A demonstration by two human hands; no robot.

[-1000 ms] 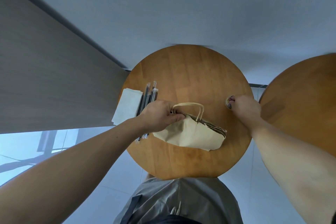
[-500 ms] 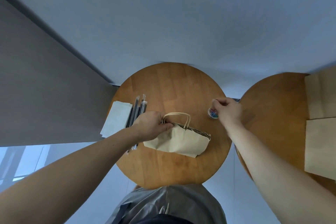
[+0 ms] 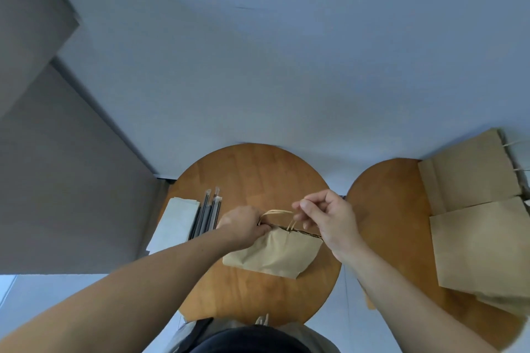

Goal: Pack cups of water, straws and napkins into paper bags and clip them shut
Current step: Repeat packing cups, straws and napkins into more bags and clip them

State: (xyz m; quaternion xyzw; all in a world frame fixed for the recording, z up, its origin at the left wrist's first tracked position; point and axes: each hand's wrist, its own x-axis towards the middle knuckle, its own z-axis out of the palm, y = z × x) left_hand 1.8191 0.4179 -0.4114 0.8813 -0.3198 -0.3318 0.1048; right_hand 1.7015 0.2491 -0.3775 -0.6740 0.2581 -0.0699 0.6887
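A brown paper bag (image 3: 275, 252) with twine handles lies on the round wooden table (image 3: 252, 175). My left hand (image 3: 243, 226) grips the left end of its closed top edge. My right hand (image 3: 329, 218) hovers over the handles at the right end of that edge, with thumb and forefinger pinched together on something small, apparently a clip, which the fingers mostly hide. Several wrapped black straws (image 3: 206, 215) lie at the table's left, beside a stack of white napkins (image 3: 175, 223). No cup shows.
A second round table (image 3: 387, 209) stands to the right, with flat folded paper bags (image 3: 481, 252) stacked on it. A grey wall panel (image 3: 71, 180) runs along the left. My torso is at the near table edge.
My right hand left the small clip tub at the table's right edge and came over to the bag's top. My left hand kept its grip. The view tilted down and to the left.
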